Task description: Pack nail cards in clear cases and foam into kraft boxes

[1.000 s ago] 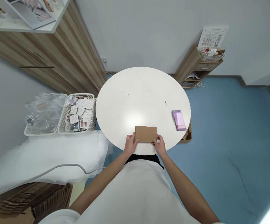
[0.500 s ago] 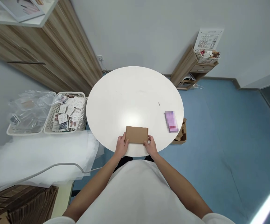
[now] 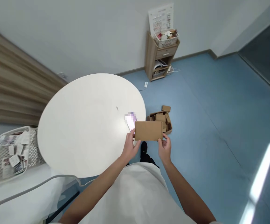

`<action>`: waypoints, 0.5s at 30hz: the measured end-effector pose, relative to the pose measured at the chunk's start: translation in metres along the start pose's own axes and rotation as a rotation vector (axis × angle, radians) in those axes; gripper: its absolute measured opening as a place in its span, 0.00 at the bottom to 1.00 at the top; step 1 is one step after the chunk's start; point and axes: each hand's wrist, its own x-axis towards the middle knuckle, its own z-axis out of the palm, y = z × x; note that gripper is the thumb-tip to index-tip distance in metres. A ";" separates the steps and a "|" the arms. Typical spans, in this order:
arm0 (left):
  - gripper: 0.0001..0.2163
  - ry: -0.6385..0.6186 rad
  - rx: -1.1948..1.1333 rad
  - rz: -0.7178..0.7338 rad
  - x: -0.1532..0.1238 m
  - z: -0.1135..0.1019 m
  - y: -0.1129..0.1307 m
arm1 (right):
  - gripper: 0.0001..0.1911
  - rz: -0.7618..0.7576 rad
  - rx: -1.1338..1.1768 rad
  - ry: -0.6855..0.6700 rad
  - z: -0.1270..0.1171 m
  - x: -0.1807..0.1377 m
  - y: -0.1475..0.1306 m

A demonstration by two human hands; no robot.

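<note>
A small closed brown cardboard box point(image 3: 148, 130) is held in the air past the right edge of the round white table point(image 3: 88, 121). My left hand point(image 3: 130, 147) grips its left end and my right hand point(image 3: 164, 148) grips its lower right corner, fingers curled on it. Behind the box, a blurred pink-purple object point(image 3: 130, 119) lies on the table near its right edge. On the blue floor just beyond the held box stands an open carton point(image 3: 160, 119) filled with several similar small brown boxes.
A white mesh basket point(image 3: 9, 152) of small packets stands at the far left. Against the back wall stands a small wooden cabinet point(image 3: 159, 57) with a basket on top. A striped wooden cupboard point(image 3: 11, 87) fills the left. Blue floor spreads to the right.
The box has been lifted off the table and carried to the right, beyond the table edge. My view has turned right, bringing the carton on the floor into sight.
</note>
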 end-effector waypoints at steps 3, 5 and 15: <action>0.28 -0.143 -0.028 0.013 0.043 0.054 0.025 | 0.23 0.047 -0.033 0.140 -0.042 0.033 0.018; 0.29 -0.215 -0.046 0.010 0.066 0.083 0.032 | 0.25 0.068 -0.052 0.186 -0.061 0.054 0.028; 0.34 -0.252 -0.056 -0.010 0.098 0.119 0.039 | 0.29 0.073 -0.032 0.117 -0.079 0.074 0.045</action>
